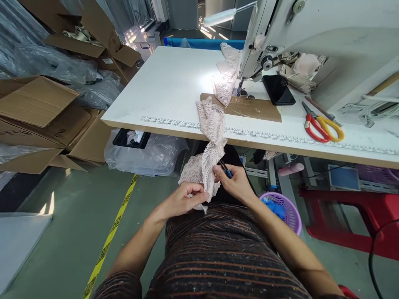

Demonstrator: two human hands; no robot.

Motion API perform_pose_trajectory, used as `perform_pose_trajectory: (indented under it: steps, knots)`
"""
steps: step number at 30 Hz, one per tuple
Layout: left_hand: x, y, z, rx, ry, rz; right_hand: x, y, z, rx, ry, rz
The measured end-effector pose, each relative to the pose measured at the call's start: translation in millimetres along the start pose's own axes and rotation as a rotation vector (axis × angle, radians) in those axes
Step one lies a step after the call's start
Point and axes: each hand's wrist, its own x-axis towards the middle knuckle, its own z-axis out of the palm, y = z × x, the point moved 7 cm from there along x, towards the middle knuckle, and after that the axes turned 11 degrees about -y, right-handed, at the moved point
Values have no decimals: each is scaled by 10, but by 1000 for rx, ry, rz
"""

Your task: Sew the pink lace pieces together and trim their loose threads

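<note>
A strip of pale pink lace fabric (212, 124) hangs over the table's front edge down to my lap. My left hand (188, 198) pinches its lower end between thumb and fingers. Just to the right, my right hand (235, 182) is closed around small thread snips (227, 169) with blue-and-black handles, and its thumb and finger touch the edge of the lace. The snips' blades are partly hidden by the hand and lace. More pale lace (228, 70) lies beside the needle of the white sewing machine (311, 37).
On the white table (156, 91) are a brown cardboard strip (254, 109), a black phone (278, 89) and red-and-yellow scissors (322, 126). Open cardboard boxes (40, 104) stand at left. A purple basket (289, 211) and a red stool (352, 199) are at lower right.
</note>
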Motion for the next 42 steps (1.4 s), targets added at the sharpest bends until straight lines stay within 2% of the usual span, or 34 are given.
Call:
perform_pose_trajectory:
  steps: [2,4,5,9,10,12,15,17,20,25,30,35,39,42]
  knots:
    - [-6,-7,93,29,-59,4,-7,37,67,62,-37,27]
    - [12,19,68,110,-53,7,-28,36,74,92,-17,31]
    - [22,50,-13,161,5,15,-45,21,65,92,-5,24]
    - [63,296,-549,320,426,162,-135,-97,71,42,-71,-46]
    - [135,342,-611,328,421,211,-157,-131,88,25,-111,-69]
    - [359,373,-613,245,255,296,-194,-195,123,-7,-184,-119]
    - [658,329,-460,54,-39,353,-221,-263,123,-44,-235,-193]
    - [746,286,-372,-41,-121,365,-211,-260,86,-60,-258,-208]
    - [730,221,-367,-141,-48,360,-139,-169,-19,-71,-281,-165]
    - [609,88,-425,-124,78,183,111,61,-248,-87,-149,-38]
    - [563,87,-465,-93,133,152,308,69,-196,-130,-174,-76]
    - [548,64,-474,-124,154,136,301,66,-234,-190,-75,-81]
    - [533,88,-475,-132,137,145,204,130,-165,-168,-162,-54]
    - [528,116,-471,-117,113,141,166,77,-93,-176,-234,-84]
